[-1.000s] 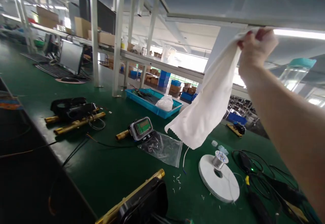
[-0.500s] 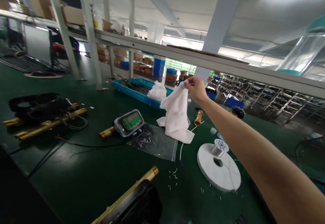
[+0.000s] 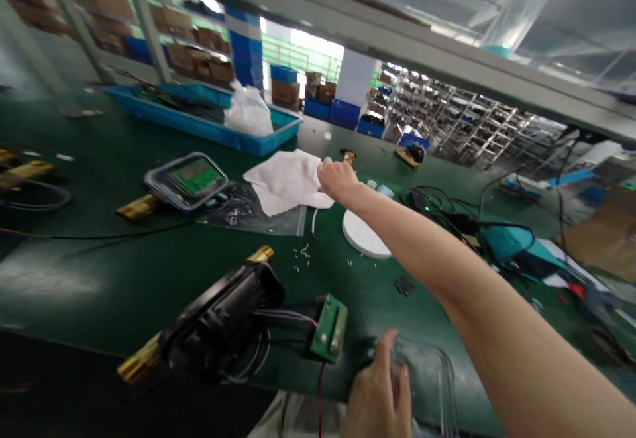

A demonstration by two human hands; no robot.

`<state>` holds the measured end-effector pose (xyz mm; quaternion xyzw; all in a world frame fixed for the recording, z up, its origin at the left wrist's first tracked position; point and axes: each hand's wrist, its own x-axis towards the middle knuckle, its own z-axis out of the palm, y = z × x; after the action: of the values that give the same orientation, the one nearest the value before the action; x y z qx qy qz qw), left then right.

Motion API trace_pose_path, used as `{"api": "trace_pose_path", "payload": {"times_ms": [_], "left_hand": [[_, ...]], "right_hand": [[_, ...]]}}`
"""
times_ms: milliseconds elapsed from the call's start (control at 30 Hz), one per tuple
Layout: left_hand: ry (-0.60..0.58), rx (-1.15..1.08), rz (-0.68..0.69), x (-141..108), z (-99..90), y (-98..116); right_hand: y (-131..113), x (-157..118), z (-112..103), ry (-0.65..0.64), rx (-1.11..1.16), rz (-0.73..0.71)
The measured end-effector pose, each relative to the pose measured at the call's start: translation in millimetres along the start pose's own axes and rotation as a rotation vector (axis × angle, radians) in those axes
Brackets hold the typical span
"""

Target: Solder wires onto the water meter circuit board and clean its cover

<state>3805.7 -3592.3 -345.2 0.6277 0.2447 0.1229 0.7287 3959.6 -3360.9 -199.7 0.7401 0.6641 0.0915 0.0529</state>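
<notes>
The white cloth (image 3: 288,179) lies spread beside the blue tray, partly over a clear plastic bag (image 3: 278,220). My right hand (image 3: 338,179) reaches far forward, its fingers closed on the cloth's right edge. Low in the view, my left hand (image 3: 380,388) holds a clear plastic cover (image 3: 442,385) by its left side. Left of that hand, a green circuit board (image 3: 330,329) is wired to a black housing (image 3: 218,319) on a brass pipe. A clear-lidded unit with a green board (image 3: 191,179) stands left of the cloth.
A blue tray (image 3: 199,130) with a white bag (image 3: 248,112) is at the back. My right forearm crosses above a white disc (image 3: 362,236). Small white bits are scattered in front of the cloth. Cables and a teal tool (image 3: 511,246) lie right, beneath a shelf rail (image 3: 447,60).
The cloth, raised and hanging before, now lies on the table with my right hand lowered at its edge. The view has turned right and down, and my left hand and the clear cover now show.
</notes>
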Motion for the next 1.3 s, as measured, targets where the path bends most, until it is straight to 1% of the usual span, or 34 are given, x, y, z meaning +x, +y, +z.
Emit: {"api": "trace_pose_path", "payload": {"times_ms": [33,67,133,167,267,333,433,500,533,567,633,667,733,767,800,867,900,933,1000,1067,1100,1200,1233,1300], "left_hand": [[0.039,0.142,0.067,1,3.8,-3],[0.052,0.219,0.104,2,6.9,-5],[0.079,0.304,0.148,3,11.0,-6],[0.089,0.316,0.155,3,11.9,-5],[0.119,0.314,0.170,1,11.1,-1],[0.140,0.300,0.171,-1,8.6,1],[0.184,0.292,0.170,-5,4.4,4],[0.217,0.306,0.187,-7,3.5,6],[0.225,0.318,0.200,-8,3.9,8],[0.227,0.333,0.211,-9,4.7,9],[0.213,0.366,0.221,-12,5.9,12],[0.206,0.395,0.227,-15,5.3,14],[0.218,0.519,0.266,-22,-1.9,16],[0.238,0.611,0.311,-26,-9.2,18],[0.268,0.723,0.368,-30,-19.2,19],[0.358,0.927,0.519,-35,-44.9,24],[0.459,1.012,0.564,-35,-59.1,28],[0.508,1.107,0.558,-34,-72.8,33],[0.506,1.244,0.570,-25,-95.6,45],[0.417,1.292,0.546,-11,-109.4,59],[0.351,1.286,0.504,-3,-112.8,66],[0.110,1.230,0.221,22,-114.3,83],[0.047,1.214,0.142,30,-113.5,87],[-0.049,1.190,0.042,45,-112.3,90]], "right_hand": [[5,-11,-2,0.013,0.014,0.060],[11,-24,-4,0.020,0.029,0.116],[22,-57,-6,0.014,0.062,0.205],[26,-78,-6,0.008,0.082,0.242],[37,-155,-2,0.008,0.154,0.354],[39,-211,6,0.029,0.214,0.446],[30,-288,28,0.051,0.332,0.571],[16,-327,46,0.040,0.453,0.618],[7,-341,55,0.030,0.672,0.671],[-2,-352,63,0.006,0.828,0.702],[-17,-365,75,-0.027,1.011,0.738],[-23,-367,79,-0.030,1.061,0.745],[-27,-368,82,-0.014,1.134,0.759],[-26,-367,83,-0.005,1.165,0.770],[-24,-366,83,0.003,1.188,0.787],[-16,-366,87,0.011,1.202,0.825],[-12,-366,90,0.011,1.191,0.841],[-9,-365,93,0.004,1.174,0.852],[-6,-363,100,-0.020,1.121,0.868],[-6,-360,105,-0.049,1.057,0.877],[-7,-358,106,-0.065,1.030,0.875],[-9,-353,107,-0.105,0.982,0.847],[-10,-353,107,-0.116,0.975,0.844],[-10,-353,107,-0.132,0.970,0.843]]}}
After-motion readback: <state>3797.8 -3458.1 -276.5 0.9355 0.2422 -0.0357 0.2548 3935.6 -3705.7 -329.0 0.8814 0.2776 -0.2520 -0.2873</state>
